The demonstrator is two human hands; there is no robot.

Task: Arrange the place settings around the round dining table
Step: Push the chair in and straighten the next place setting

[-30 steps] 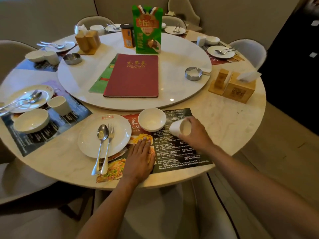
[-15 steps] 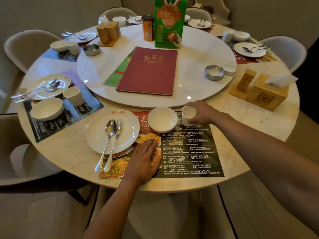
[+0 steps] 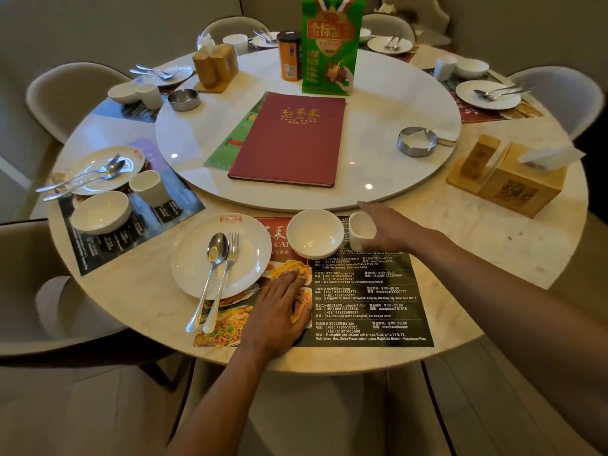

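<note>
On the near paper placemat [image 3: 365, 301] stand a white plate [image 3: 243, 258] with a spoon [image 3: 210, 278] and a fork [image 3: 225, 274], a small white bowl [image 3: 314, 233] and an upright white cup [image 3: 360, 230] just right of the bowl. My right hand [image 3: 391, 230] is beside the cup's right side, fingers stretched out and loosened, the index finger pointing past the rim. My left hand [image 3: 279, 311] lies flat, palm down, on the placemat's food pictures.
A turntable [image 3: 378, 103] in the middle of the round table [image 3: 493, 245] carries a red menu [image 3: 289, 139], a green carton [image 3: 332, 44] and two metal ashtrays. A wooden tissue box [image 3: 519, 185] is at right. Other place settings and chairs ring the table.
My right hand carried the tilted cup forward, set it upright next to the bowl, and has opened its fingers off it. My left hand stayed flat on the placemat.
</note>
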